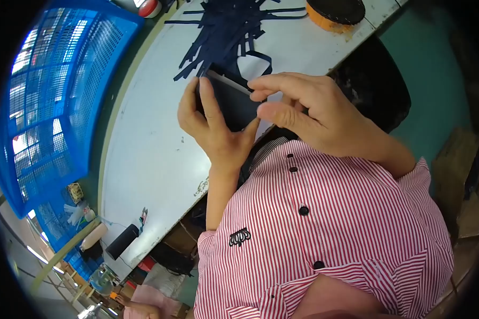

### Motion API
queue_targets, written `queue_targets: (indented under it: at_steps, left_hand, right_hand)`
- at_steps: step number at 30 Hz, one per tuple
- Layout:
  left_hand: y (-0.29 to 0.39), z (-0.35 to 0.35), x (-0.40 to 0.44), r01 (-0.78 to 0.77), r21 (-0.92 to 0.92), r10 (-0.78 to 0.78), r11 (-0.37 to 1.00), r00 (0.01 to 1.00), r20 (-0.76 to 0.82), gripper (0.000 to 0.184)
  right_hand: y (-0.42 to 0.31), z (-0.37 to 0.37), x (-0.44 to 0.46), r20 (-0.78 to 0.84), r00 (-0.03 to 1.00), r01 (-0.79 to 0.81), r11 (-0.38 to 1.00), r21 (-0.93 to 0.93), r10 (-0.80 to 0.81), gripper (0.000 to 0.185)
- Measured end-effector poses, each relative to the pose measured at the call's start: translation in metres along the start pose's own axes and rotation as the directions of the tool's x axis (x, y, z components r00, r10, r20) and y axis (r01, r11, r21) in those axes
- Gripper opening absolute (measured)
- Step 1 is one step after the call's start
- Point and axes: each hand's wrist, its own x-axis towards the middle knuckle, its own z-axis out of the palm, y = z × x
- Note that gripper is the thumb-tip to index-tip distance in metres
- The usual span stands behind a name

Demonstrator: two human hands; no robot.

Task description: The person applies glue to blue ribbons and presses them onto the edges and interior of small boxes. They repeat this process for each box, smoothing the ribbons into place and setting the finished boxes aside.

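A dark, flat-sided piece (226, 101) with a pale strip along its upper edge is held over the white table. My left hand (213, 125) wraps round it from below, fingers on its left side and thumb at its lower right. At its right edge is my right hand (308, 109), thumb and forefinger close together by the piece's corner; whether they pinch anything is too small to tell. Just beyond the hands lies a heap of dark navy strips (226, 29), and one strip loops beside the held piece.
A large blue plastic basket (64, 101) stands at the left. An orange-sided round container (335, 13) sits at the table's (149, 133) upper right. A black spool (122, 242) and small snips (143, 217) are at lower left. Another person's arm (138, 305) shows at the bottom.
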Motion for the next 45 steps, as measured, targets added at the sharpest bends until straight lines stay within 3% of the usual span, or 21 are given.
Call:
queue_targets:
  at_steps: [2,5,8,11,14,15,18,20,22,25,27,28,30,31,32,33,36,37,38,43,45]
  left_hand:
    - [0.004,0.004,-0.01,0.09,-0.058,-0.093,0.994,0.995,-0.045,0.099]
    - [0.008,0.003,-0.022,0.137,-0.044,-0.141,0.99,0.987,-0.083,0.094]
    - [0.007,0.003,-0.029,0.122,0.004,-0.12,0.993,0.986,-0.115,0.097]
    - [0.005,-0.003,-0.035,0.141,-0.046,-0.143,0.989,0.989,-0.042,0.108]
    - [0.001,-0.029,-0.037,0.214,-0.261,-0.197,0.942,0.976,0.09,0.127]
    - [-0.007,-0.032,-0.034,0.136,-0.278,-0.145,0.951,0.989,-0.014,0.123]
    - [-0.019,-0.053,-0.003,0.089,-0.446,-0.096,0.891,0.995,0.007,0.117]
    - [-0.028,-0.059,0.006,0.041,-0.528,0.025,0.848,0.993,0.117,0.117]
    - [-0.032,-0.057,0.007,0.101,-0.576,0.062,0.811,0.964,0.257,0.119]
    - [-0.021,-0.042,0.01,0.333,-0.658,0.078,0.675,0.855,0.513,0.13]
    - [-0.014,-0.029,-0.007,0.64,-0.727,-0.018,0.249,0.754,0.657,0.133]
    - [-0.014,-0.024,-0.016,0.702,-0.71,-0.015,0.057,0.712,0.702,0.14]
    - [-0.012,-0.02,-0.033,0.726,-0.686,-0.038,0.055,0.688,0.725,0.144]
    - [-0.006,-0.022,-0.037,0.74,-0.671,-0.05,0.054,0.673,0.738,0.145]
    - [0.003,-0.025,-0.036,0.788,-0.612,-0.117,-0.057,0.604,0.788,0.147]
    - [0.006,-0.026,-0.035,0.8,-0.599,-0.16,-0.029,0.587,0.793,0.147]
    - [0.003,-0.027,-0.033,0.817,-0.571,-0.268,0.08,0.569,0.777,0.143]
    - [-0.002,-0.029,-0.033,0.811,-0.57,-0.282,0.135,0.583,0.762,0.141]
    - [-0.007,-0.031,-0.033,0.802,-0.565,-0.294,0.192,0.597,0.747,0.139]
    - [-0.022,-0.033,-0.028,0.736,-0.588,-0.302,0.335,0.675,0.673,0.128]
    - [-0.028,-0.029,-0.027,0.649,-0.626,-0.248,0.433,0.753,0.609,0.126]
  right_hand:
    - [0.001,0.006,0.004,-0.026,0.998,-0.055,0.995,0.08,0.057,0.037]
    - [0.002,0.012,0.004,0.045,0.996,-0.076,0.995,-0.062,0.079,0.035]
    - [-0.006,0.021,0.006,0.202,0.94,-0.309,0.936,0.168,0.274,0.036]
    - [0.0,0.02,0.014,0.178,0.958,-0.224,0.974,-0.015,0.223,0.036]
    - [0.013,0.01,0.02,0.176,0.97,0.211,0.934,-0.289,-0.165,0.036]
    - [0.013,0.006,0.021,0.224,0.97,0.15,0.954,-0.259,-0.091,0.035]
    - [0.003,-0.002,0.027,0.343,0.937,-0.003,0.979,-0.202,0.074,0.039]
    - [-0.002,0.002,0.029,0.409,0.907,-0.037,0.986,-0.164,0.102,0.039]
    - [-0.005,0.004,0.031,0.466,0.877,-0.059,0.988,-0.142,0.12,0.039]
    - [-0.006,-0.016,0.026,0.501,0.857,-0.083,0.992,-0.097,0.12,0.039]
    - [-0.007,-0.02,0.023,0.475,0.872,-0.115,0.993,-0.026,0.113,0.038]
    - [-0.007,-0.022,0.024,0.485,0.87,-0.088,0.996,-0.026,0.089,0.036]
    - [-0.006,-0.026,0.029,0.504,0.863,-0.033,0.999,-0.023,0.04,0.032]
    - [-0.005,-0.027,0.031,0.498,0.864,-0.103,0.994,0.021,0.079,0.031]
    - [-0.003,-0.027,0.033,0.494,0.862,-0.172,0.983,0.066,0.117,0.03]
    - [-0.001,-0.027,0.035,0.493,0.857,-0.238,0.965,0.112,0.154,0.028]
    - [0.025,-0.03,0.06,0.168,0.934,-0.33,0.942,0.067,0.315,0.02]
    - [0.06,-0.03,0.07,0.019,0.998,-0.051,0.953,-0.299,0.059,0.015]
    - [0.095,-0.028,0.077,-0.022,0.97,0.172,0.746,-0.644,-0.243,0.013]
    - [0.137,-0.011,0.104,0.09,0.942,0.262,0.542,-0.799,-0.322,0.014]
    - [0.146,-0.008,0.109,0.127,0.93,0.281,0.447,-0.849,-0.344,0.011]
